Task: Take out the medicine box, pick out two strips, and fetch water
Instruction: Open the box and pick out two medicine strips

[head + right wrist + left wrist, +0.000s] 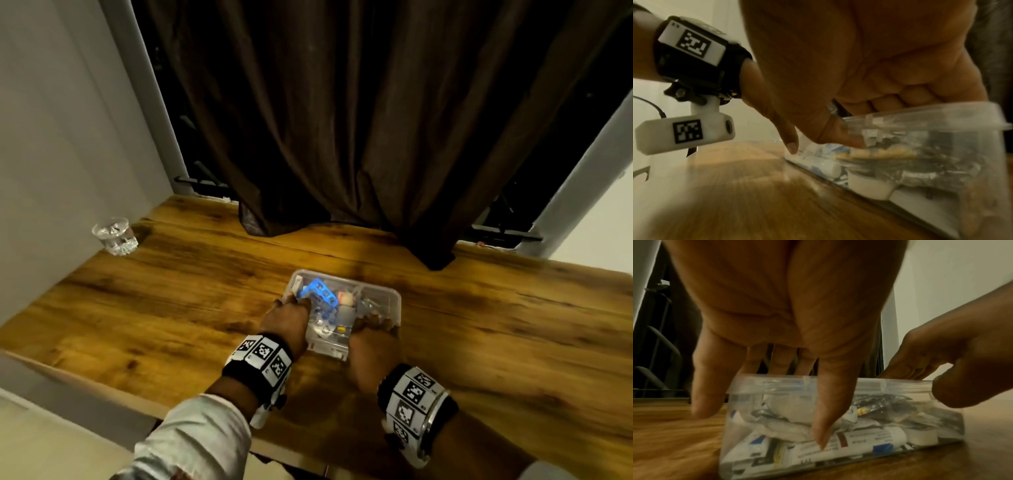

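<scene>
1. While both hands sit on it, the medicine box rests on the wooden surface, near the front edge and roughly central in the head view.
2. Box: clear plastic, lid on. Contents seen through the walls: tubes, foil strips, a blue item near the top left.
3. Left hand: grip holding the box at its left end. In the left wrist view the thumb runs down the near wall, the little finger hangs past the left corner, and the other fingers reach over the lid.
4. Right hand: grip holding the box at its right near corner. Left wrist view shows its fingers lying on the lid and the thumb against the right rim.
5. Right wrist view: the palm is over the lid edge; the thumb presses the near wall. Frame blurred; finer detail cannot be told.
6. Glass with water stands at the far left corner of the surface, against the wall, well apart from the box.
7. Dark curtain hangs behind the surface; its hem touches the far edge.
8. Both wrists carry bands with black-and-white markers; left forearm is in a light sleeve.
</scene>
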